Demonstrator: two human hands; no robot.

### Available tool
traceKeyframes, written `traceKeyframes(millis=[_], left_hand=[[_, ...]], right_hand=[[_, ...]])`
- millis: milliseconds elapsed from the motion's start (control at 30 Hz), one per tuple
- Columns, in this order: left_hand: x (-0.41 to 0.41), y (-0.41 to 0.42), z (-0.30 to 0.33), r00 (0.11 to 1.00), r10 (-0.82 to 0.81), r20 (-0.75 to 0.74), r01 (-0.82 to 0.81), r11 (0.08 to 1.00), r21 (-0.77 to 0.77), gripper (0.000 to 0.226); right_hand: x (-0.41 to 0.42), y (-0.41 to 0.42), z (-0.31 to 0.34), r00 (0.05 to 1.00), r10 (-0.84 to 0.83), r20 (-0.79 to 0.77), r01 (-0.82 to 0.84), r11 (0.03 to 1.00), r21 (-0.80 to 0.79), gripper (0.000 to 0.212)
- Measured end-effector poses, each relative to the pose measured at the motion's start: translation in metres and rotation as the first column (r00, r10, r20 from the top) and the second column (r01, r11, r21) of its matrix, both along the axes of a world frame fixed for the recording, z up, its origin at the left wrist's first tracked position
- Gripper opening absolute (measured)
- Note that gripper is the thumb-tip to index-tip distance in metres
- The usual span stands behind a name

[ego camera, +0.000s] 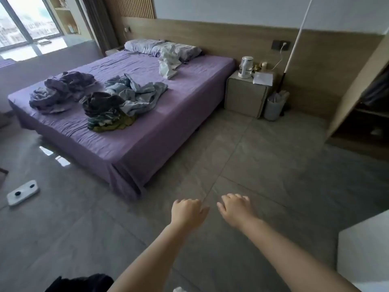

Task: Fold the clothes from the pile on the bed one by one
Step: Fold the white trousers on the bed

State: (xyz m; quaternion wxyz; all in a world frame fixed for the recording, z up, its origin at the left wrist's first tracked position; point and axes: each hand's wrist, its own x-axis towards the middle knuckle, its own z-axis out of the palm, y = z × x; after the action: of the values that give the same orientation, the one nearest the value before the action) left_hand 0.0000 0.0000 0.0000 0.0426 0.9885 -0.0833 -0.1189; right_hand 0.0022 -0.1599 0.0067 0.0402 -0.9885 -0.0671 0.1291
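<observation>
Grey floor tiles (pixel 263 165) are all that lie under your hands right now. Your left hand (pixel 186 211) and right hand (pixel 236 207) hang side by side in the air, on your side of the bed (pixel 134 148) and well short of its nearest corner. On both, the fingers curl loosely downward and hold nothing; they touch no cloth and no part of the bed.

Judging by how things lie, no folding has begun. Nothing on the bed looks folded or stacked; every garment is crumpled.

On the bed's near half sits the dark striped heap (pixel 103 110), with an olive-green piece poking out at its near edge. Touching it on the far side is a pale blue garment (pixel 139 93), spread loose toward the bed's middle. Beside these, toward the bed's window side, lies a purple-grey bundle (pixel 59 91), apart from the others. Farther on, near the head of the bed, a white garment (pixel 169 64) rests against the pillows (pixel 147 46).

All of this is well apart from your fingers, so the whole pile is still to do. You probably need to step up to the bed first; the dark striped heap looks closest to its near edge.
</observation>
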Motion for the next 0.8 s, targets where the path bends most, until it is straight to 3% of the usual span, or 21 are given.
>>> traceKeyframes(millis=[200, 500, 800], left_hand=[[0.021, -0.006, -0.015, 0.990, -0.012, -0.141, 0.016, 1.000, 0.023, 0.052], [0.088, -0.038, -0.031, 0.981, 0.002, -0.195, 0.006, 0.999, 0.043, 0.052], [0.160, -0.087, -0.043, 0.970, 0.129, -0.208, -0.125, 0.992, 0.030, 0.048]], right_hand=[[0.015, 0.001, -0.019, 0.993, -0.015, -0.117, 0.018, 1.000, 0.023, 0.038], [0.088, -0.037, -0.040, 0.986, 0.037, -0.164, -0.035, 0.999, 0.020, 0.036], [0.184, -0.099, -0.051, 0.967, 0.130, -0.219, -0.124, 0.991, 0.039, 0.040]])
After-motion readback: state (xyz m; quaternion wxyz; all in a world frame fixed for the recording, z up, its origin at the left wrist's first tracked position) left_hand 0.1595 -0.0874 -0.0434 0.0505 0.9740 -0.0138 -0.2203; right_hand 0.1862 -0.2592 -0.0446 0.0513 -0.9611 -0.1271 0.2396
